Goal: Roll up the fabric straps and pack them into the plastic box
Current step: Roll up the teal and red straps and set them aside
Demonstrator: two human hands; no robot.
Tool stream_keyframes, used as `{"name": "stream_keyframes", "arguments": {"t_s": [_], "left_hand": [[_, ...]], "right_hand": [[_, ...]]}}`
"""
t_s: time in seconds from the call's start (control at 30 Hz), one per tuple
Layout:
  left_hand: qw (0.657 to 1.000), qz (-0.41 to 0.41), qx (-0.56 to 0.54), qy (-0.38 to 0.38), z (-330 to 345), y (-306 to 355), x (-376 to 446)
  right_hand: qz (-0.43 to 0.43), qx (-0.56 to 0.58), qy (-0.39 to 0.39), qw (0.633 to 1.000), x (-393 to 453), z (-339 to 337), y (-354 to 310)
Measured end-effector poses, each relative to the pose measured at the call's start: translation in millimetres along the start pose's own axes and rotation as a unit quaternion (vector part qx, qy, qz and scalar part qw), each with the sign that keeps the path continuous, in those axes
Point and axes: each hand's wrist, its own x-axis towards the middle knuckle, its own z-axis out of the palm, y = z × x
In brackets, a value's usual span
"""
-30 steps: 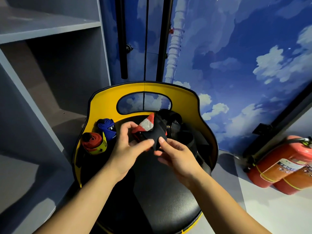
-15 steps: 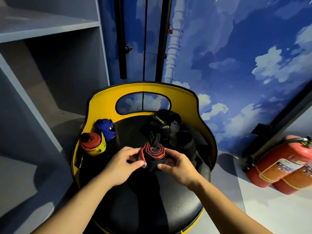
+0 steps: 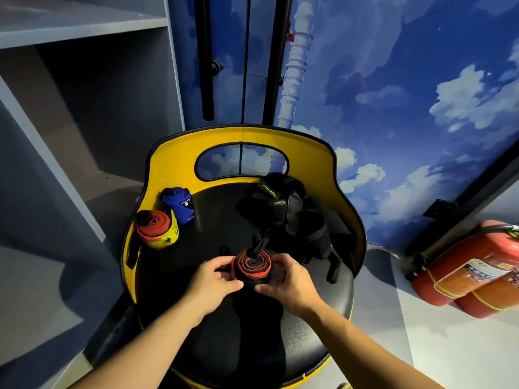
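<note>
A rolled black and red strap (image 3: 251,266) stands on end over the black seat of a yellow-backed chair (image 3: 174,167), its spiral facing up and a black loop sticking out of its centre. My left hand (image 3: 216,279) grips its left side and my right hand (image 3: 286,279) grips its right side. A rolled blue strap (image 3: 178,204) and a rolled red and yellow strap (image 3: 157,228) lie at the seat's left rim. A heap of unrolled black straps (image 3: 289,214) lies at the back right of the seat. No plastic box is in view.
Grey shelving (image 3: 70,108) stands to the left of the chair. Two red fire extinguishers (image 3: 471,273) lie on the floor at the right. A wall with painted clouds (image 3: 393,94) rises behind the chair.
One second ago both hands held the strap higher, over the back of the seat, with its red and white end showing. It has come down toward me and now shows its rolled spiral.
</note>
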Motion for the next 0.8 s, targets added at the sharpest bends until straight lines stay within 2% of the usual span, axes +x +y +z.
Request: {"name": "stream_keyframes", "arguments": {"t_s": [0.1,0.23,0.47,0.8], "left_hand": [[1.0,0.009,0.006,-0.006,3.4,-3.9,-2.4],[0.999,0.02,0.022,0.033,7.9,-7.7,-2.9],[0.997,0.025,0.046,0.063,16.5,-10.7,-7.7],[0.994,0.038,0.09,0.052,12.7,-8.5,-0.6]], "right_hand": [[-0.022,-0.027,0.003,0.999,0.9,0.3,2.9],[-0.05,-0.074,0.008,0.996,-0.3,-2.2,3.3],[-0.051,-0.094,0.03,0.994,-2.1,1.4,0.1],[-0.047,-0.113,0.029,0.992,1.1,8.9,1.1]]}}
